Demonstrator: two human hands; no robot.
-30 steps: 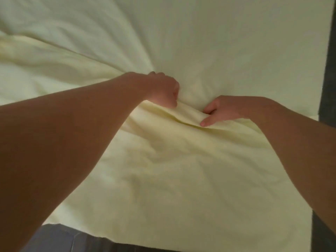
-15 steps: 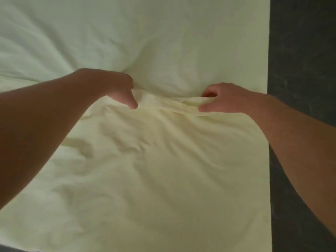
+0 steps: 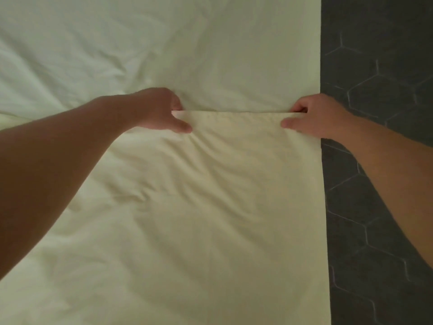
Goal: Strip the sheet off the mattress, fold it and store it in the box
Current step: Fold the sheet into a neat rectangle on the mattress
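Note:
A pale yellow sheet (image 3: 210, 207) fills most of the head view, with its near part folded over onto the far part. The folded layer's edge runs straight between my two hands. My left hand (image 3: 161, 111) pinches that edge at its left end, thumb on top. My right hand (image 3: 311, 117) pinches the same edge at the sheet's right side, thumb on top. The edge is pulled taut between them. The far part of the sheet (image 3: 164, 43) lies wrinkled. Neither the mattress nor the box is in view.
A dark floor with hexagonal tiles (image 3: 379, 90) runs along the right side, next to the sheet's straight right edge.
My hands have moved apart along the sheet's edge, the right one out to the sheet's right side. The bunched edge between them is now stretched straight.

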